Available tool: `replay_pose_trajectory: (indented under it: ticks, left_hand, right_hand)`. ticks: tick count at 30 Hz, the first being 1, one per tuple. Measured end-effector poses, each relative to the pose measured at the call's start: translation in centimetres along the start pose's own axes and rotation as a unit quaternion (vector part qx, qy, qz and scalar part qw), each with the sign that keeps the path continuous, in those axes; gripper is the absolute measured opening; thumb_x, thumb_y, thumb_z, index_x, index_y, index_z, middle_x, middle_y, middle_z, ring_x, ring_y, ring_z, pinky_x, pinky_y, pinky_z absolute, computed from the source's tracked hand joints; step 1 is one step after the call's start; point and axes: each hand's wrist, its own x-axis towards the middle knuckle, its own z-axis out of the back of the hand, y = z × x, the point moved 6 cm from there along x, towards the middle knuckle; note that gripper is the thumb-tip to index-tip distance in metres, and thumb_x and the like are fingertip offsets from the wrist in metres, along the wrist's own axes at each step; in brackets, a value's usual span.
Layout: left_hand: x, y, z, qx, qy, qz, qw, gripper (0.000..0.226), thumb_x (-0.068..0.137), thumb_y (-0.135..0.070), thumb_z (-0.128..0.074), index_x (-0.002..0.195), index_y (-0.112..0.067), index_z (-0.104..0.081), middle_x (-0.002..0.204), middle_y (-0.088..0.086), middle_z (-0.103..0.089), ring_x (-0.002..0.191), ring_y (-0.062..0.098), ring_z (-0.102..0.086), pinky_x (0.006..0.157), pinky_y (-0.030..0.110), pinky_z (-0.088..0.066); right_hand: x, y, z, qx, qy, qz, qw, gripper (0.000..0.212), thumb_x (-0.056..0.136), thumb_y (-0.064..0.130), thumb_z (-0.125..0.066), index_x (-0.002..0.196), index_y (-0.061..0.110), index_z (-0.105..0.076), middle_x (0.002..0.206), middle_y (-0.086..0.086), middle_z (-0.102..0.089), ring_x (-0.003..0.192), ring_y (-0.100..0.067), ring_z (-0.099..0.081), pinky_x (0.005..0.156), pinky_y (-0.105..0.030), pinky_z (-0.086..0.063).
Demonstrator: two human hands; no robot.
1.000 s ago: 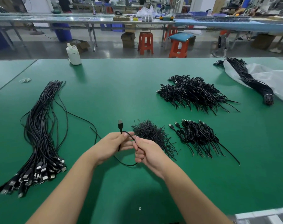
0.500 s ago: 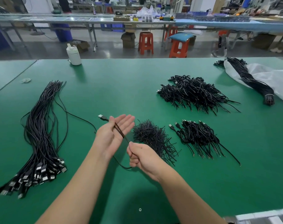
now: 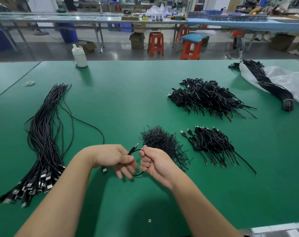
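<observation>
Evidently mid-coil: the left hand (image 3: 111, 158) pinches the black cable (image 3: 132, 151) between thumb and forefinger, other fingers spread; the right hand (image 3: 155, 165) curls round its loop, above the near middle of the table (image 3: 128, 100); some coiled bundles (image 3: 212, 144) lie rightward; many straight cables (image 3: 42, 142) wait by the left edge.

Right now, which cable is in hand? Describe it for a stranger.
On the green table, look near the front, between the long cable bundle and the wire-tie pile. The single black cable loops between left hand and right hand, the only one held.
</observation>
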Motion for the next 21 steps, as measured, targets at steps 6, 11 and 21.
replay_pose_trajectory:
  ticks: [6,11,21]
  left_hand:
    - [1.5,-1.2,1.8,-0.15,-0.239,-0.089,0.955,0.036,0.107,-0.022,-0.038,0.113,-0.001,-0.066,0.101,0.007,-0.074,0.088,0.016,-0.07,0.085,0.027,-0.058]
    - [2.2,-1.7,2.5,-0.575,-0.255,-0.206,0.75,0.046,0.109,-0.026,-0.028,0.118,0.011,-0.054,0.113,0.027,-0.068,0.101,0.031,-0.071,0.081,0.038,-0.059]
    - [-0.7,-2.9,2.5,-0.37,-0.181,-0.249,0.877,0.048,0.098,-0.032,-0.045,0.118,0.008,-0.063,0.063,0.01,-0.062,0.032,0.005,-0.023,0.038,0.018,-0.024]
  right_hand:
    - [-0.1,-0.1,-0.9,-0.029,0.006,0.045,0.999,0.036,0.107,0.021,-0.037,0.075,0.011,-0.051,0.056,0.003,-0.027,0.054,-0.012,-0.024,0.053,-0.022,-0.029]
    - [0.2,-2.0,-1.7,-0.032,0.022,0.032,0.999,0.04,0.107,0.025,-0.039,0.07,0.014,-0.051,0.057,0.003,-0.024,0.053,-0.011,-0.024,0.054,-0.022,-0.029]
    - [0.6,0.8,-0.2,0.058,-0.013,0.024,0.998,0.037,0.105,0.026,-0.041,0.076,0.007,-0.053,0.056,0.004,-0.031,0.053,-0.011,-0.026,0.054,-0.024,-0.029]
